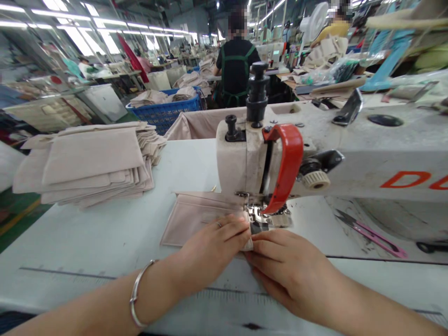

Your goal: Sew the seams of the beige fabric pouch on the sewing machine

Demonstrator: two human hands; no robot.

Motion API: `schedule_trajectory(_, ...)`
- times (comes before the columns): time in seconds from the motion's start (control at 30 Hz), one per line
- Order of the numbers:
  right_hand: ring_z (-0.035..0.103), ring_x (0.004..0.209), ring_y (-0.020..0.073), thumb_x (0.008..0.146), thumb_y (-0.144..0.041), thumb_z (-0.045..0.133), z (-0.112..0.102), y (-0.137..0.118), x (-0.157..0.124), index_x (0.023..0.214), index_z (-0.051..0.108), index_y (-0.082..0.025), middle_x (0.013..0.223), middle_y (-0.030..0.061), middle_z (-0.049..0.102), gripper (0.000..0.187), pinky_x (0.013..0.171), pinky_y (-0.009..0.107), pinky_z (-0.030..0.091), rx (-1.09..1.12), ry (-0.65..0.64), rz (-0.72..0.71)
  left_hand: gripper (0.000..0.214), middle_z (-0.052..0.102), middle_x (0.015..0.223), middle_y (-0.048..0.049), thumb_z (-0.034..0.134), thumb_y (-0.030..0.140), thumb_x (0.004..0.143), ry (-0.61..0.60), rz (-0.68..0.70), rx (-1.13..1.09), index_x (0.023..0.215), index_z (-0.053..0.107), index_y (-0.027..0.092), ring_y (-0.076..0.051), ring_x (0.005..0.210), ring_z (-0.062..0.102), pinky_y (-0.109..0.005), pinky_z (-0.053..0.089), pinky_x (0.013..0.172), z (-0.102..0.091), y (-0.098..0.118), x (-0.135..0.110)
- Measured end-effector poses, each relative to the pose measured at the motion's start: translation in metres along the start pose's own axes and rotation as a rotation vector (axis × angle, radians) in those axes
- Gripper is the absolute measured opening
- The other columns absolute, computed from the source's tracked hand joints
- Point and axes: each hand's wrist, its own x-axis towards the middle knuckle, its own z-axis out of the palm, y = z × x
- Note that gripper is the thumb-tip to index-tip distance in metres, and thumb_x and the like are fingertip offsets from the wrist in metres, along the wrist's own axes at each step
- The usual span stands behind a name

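Observation:
My left hand [213,242] presses a flat beige fabric piece [196,219] onto the sewing table, close to the presser foot [261,215] of an industrial sewing machine [350,154]. My right hand [287,270] pinches the near edge of the same piece, just beside my left fingertips. The fabric's fold runs under the presser foot. My fingers hide the needle area's near side. A metal bangle [138,294] circles my left wrist. A red curved guard [289,168] hangs in front of the machine head.
A tall stack of beige fabric pieces [87,163] lies on the white sewing table [105,242] to the left. Pink-handled thread snips [371,235] lie right of the machine. Behind stand a fabric-lined bin [196,123], a blue basket [164,109] and a co-worker [236,60].

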Motion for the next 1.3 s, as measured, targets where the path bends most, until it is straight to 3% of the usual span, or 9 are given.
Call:
schedule_trajectory(0.27, 0.056, 0.111, 0.0242, 0.092, -0.019, 0.049, -0.001, 0.001, 0.003, 0.118, 0.062, -0.015, 0.11, 0.0073, 0.066, 0.029, 0.095, 0.043, 0.049, -0.06, -0.005, 0.035, 0.032, 0.055, 0.128, -0.0098, 0.046, 0.01, 0.095, -0.023, 0.019, 0.035, 0.126, 0.048, 0.014, -0.021, 0.125, 0.05, -0.038, 0.043, 0.11, 0.0, -0.017, 0.01)
schedule_trajectory(0.43, 0.059, 0.097, 0.0213, 0.091, -0.014, 0.048, -0.008, 0.009, -0.003, 0.111, 0.064, -0.017, 0.106, 0.0069, 0.065, 0.026, 0.082, 0.038, 0.05, 0.009, 0.008, 0.046, 0.026, 0.06, 0.118, -0.0096, 0.048, 0.013, 0.096, 0.118, 0.002, 0.022, 0.122, 0.053, 0.013, -0.021, 0.111, 0.056, -0.037, 0.05, 0.099, 0.0, -0.011, 0.004)
schedule_trajectory(0.57, 0.058, 0.09, 0.022, 0.089, -0.013, 0.049, -0.009, 0.011, -0.004, 0.11, 0.064, -0.017, 0.099, 0.0075, 0.064, 0.026, 0.076, 0.038, 0.048, 0.0, -0.001, 0.079, 0.02, 0.062, 0.113, -0.0084, 0.051, 0.011, 0.095, 0.173, 0.075, -0.021, 0.114, 0.057, 0.012, -0.019, 0.106, 0.057, -0.035, 0.052, 0.095, 0.0, -0.009, 0.0)
schedule_trajectory(0.87, 0.058, 0.087, 0.0212, 0.087, -0.011, 0.05, -0.01, 0.011, -0.002, 0.099, 0.065, -0.016, 0.096, 0.0078, 0.064, 0.02, 0.076, 0.038, 0.048, -0.016, 0.012, 0.064, 0.016, 0.064, 0.109, -0.008, 0.05, 0.012, 0.096, 0.15, 0.123, -0.053, 0.11, 0.059, 0.01, -0.019, 0.105, 0.057, -0.034, 0.051, 0.096, 0.003, -0.011, 0.006)
schedule_trajectory(1.1, 0.059, 0.104, 0.021, 0.089, -0.01, 0.048, -0.011, 0.015, -0.005, 0.118, 0.061, -0.019, 0.114, 0.0063, 0.066, 0.033, 0.088, 0.039, 0.048, 0.026, 0.064, 0.047, 0.016, 0.065, 0.11, -0.0054, 0.054, 0.014, 0.095, 0.13, 0.027, -0.043, 0.109, 0.062, 0.015, -0.019, 0.105, 0.059, -0.035, 0.052, 0.095, 0.002, -0.01, 0.004)
schedule_trajectory(1.3, 0.06, 0.103, 0.023, 0.09, -0.013, 0.048, -0.007, 0.01, -0.003, 0.119, 0.061, -0.018, 0.117, 0.0056, 0.066, 0.032, 0.088, 0.043, 0.05, -0.053, 0.031, 0.074, 0.017, 0.067, 0.107, -0.006, 0.051, 0.012, 0.096, 0.182, 0.129, 0.007, 0.11, 0.06, 0.012, -0.016, 0.102, 0.062, -0.031, 0.054, 0.093, 0.004, -0.018, 0.002)
